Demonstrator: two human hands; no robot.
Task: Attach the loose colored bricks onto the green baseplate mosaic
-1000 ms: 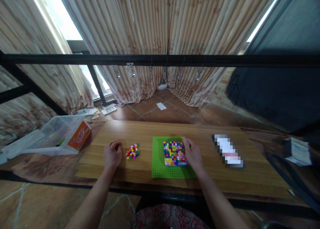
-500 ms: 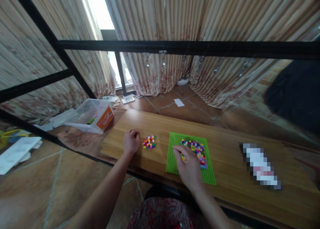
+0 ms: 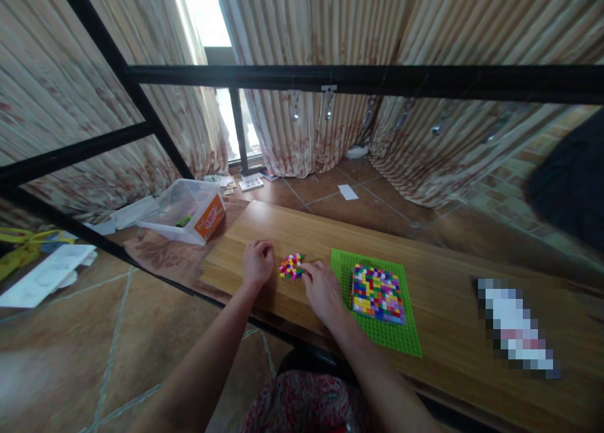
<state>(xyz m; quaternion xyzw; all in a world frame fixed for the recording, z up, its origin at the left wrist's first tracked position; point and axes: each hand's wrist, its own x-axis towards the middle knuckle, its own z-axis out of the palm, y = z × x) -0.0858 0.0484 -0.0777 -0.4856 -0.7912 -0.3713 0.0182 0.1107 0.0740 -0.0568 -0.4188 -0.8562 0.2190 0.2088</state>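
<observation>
Right hand (image 3: 323, 289) reaches loose bricks (image 3: 290, 266) on wooden tabletop (image 3: 446, 294), striped curtains (image 3: 306, 17) beyond.

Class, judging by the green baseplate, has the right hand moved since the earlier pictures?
Yes, left: the right hand has moved from above the green baseplate to the loose brick pile.

Apparently a home: long patterned curtains (image 3: 292, 30) hang above a tiled floor (image 3: 61, 364).

Right grip (image 3: 323, 289) unclear, tabletop object (image 3: 516, 329) pixelated, dark shape (image 3: 573, 184) cut off at right edge
</observation>
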